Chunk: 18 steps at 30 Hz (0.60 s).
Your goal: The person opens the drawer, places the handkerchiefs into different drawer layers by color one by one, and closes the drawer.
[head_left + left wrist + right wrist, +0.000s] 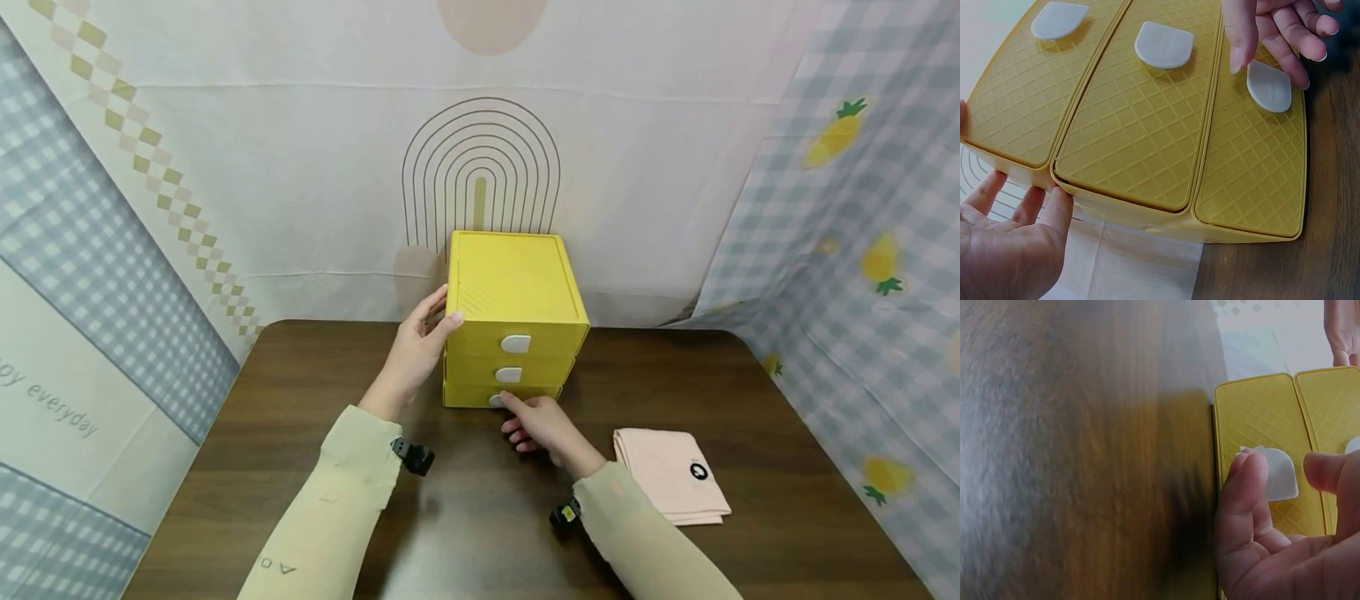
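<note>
A yellow three-drawer box (pixel 517 279) with white tab handles stands on the wooden table, its drawers closed. My left hand (pixel 411 354) braces its left side, fingertips against the side wall and thumb by the upper front corner. Down at the lowest drawer, my right hand (pixel 543 425) is around the bottom handle (pixel 1283 478). Its fingers lie at the handle's lower edge, while the thumb stays apart above it in the right wrist view. Above are the middle handle (pixel 1164 45) and the top handle (pixel 1059 20), both untouched.
A folded pink cloth (pixel 671 479) with a round black mark lies to the right, beside my right forearm. Behind the box hangs a pale patterned curtain (pixel 300 192). Checked fabric covers both sides. The brown table (pixel 300 375) reaches around the box.
</note>
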Available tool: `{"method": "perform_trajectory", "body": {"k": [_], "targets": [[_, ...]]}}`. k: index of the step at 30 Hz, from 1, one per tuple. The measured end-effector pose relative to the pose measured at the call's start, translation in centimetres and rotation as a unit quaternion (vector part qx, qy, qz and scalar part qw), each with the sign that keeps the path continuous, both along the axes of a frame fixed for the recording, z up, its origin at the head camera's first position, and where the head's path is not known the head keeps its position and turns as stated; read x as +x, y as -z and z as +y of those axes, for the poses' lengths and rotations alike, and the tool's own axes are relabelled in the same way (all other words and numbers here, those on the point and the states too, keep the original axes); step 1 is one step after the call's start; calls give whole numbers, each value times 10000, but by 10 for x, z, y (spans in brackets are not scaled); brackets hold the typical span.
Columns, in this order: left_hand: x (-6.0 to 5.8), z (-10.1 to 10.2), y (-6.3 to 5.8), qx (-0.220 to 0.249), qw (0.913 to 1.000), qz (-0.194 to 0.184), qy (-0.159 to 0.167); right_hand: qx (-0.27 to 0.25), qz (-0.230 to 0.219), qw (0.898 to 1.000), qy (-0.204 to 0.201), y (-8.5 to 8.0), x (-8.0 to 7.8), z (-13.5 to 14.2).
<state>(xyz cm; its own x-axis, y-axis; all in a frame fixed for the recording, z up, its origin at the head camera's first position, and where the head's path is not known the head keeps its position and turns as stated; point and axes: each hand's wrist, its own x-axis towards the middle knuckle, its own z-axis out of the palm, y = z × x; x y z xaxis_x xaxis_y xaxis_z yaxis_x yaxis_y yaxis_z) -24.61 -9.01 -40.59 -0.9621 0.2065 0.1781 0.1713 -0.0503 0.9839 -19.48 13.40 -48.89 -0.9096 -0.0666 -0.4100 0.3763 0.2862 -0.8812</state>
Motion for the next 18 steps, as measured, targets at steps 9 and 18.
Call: {"method": "perform_trajectory", "body": {"k": [9,18], "targets": [[1,1,-2,-22,10000,-9,21,-373,-105,9990,229,2,0,-4],[3,0,-1,-45,10000,-36,-28,-946,-386,9941,356,10,1,-6]]}}
